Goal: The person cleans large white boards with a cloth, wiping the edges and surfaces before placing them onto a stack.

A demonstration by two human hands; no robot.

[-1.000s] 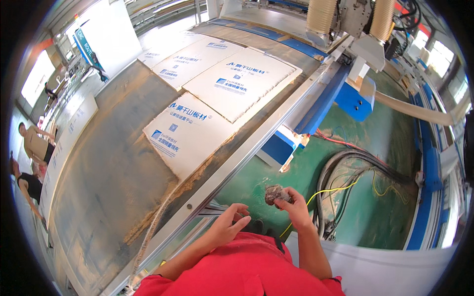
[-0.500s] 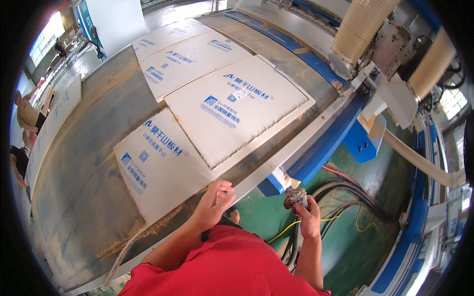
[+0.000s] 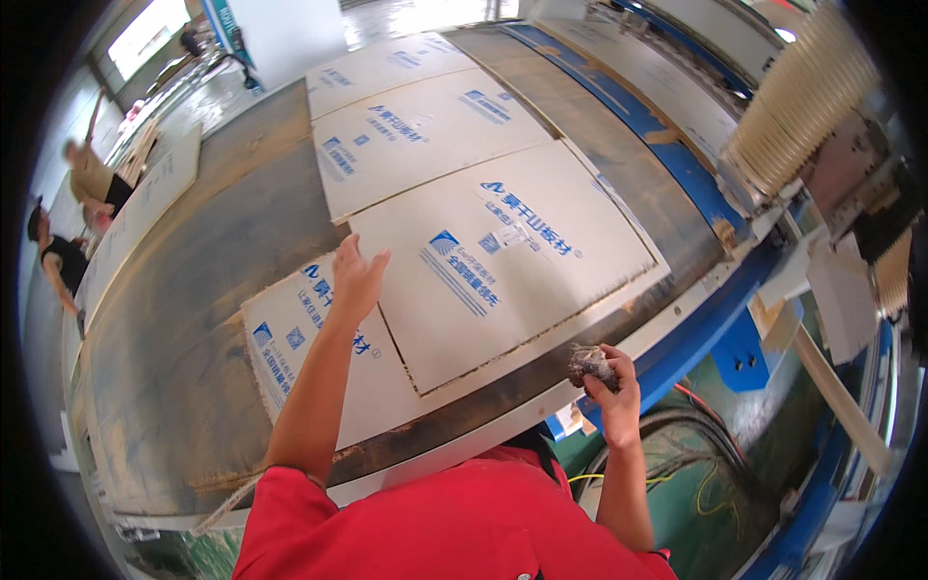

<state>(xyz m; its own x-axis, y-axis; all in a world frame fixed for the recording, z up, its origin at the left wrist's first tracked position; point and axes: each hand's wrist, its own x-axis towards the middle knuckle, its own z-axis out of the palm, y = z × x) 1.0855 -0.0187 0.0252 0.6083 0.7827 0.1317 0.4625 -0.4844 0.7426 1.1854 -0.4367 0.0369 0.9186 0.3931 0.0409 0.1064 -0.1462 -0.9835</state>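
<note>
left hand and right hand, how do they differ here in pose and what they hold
The left hand is open with nothing visible in its grasp; the right hand is closed on a brown-grey clump.
The left hand reaches out over the white boards, while the right hand is closer to the body, by the table's pale near edge.
Both are bare.

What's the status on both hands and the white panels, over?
Left hand open over white panels, contact unclear. Right hand gripping dark clump. Panels flat on table. Left forearm hiding part of lower-left panel.
</note>
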